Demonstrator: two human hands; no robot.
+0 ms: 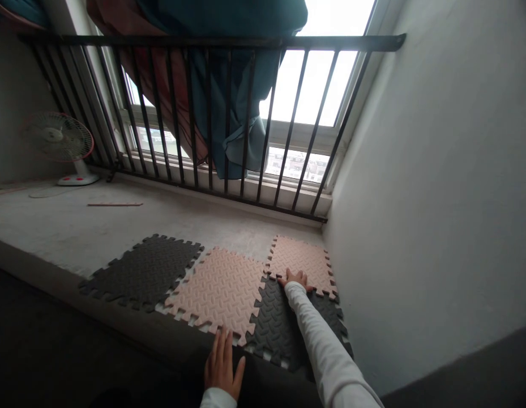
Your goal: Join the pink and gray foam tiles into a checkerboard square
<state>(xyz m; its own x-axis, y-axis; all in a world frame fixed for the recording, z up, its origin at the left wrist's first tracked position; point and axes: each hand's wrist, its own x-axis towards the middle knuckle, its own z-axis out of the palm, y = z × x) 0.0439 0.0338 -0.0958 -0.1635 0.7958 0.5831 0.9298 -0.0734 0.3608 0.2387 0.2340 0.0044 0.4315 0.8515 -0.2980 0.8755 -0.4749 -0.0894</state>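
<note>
On the concrete floor [63, 238], my left hand [222, 362] sits open beside the near pink foam tile [216, 292]. My right hand [294, 279] presses open on the far pink tile [303, 260], along its interlocking edge.

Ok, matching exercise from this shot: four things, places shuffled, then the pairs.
Things:
1. right hand
2. left hand
3. white pedestal fan
4. teal curtain

Places:
A. behind the black railing
B. at the near edge of the front pink foam tile
C. on the near edge of the back pink foam tile
D. on the concrete floor, far left

Pairs: 1-C, 2-B, 3-D, 4-A
</note>
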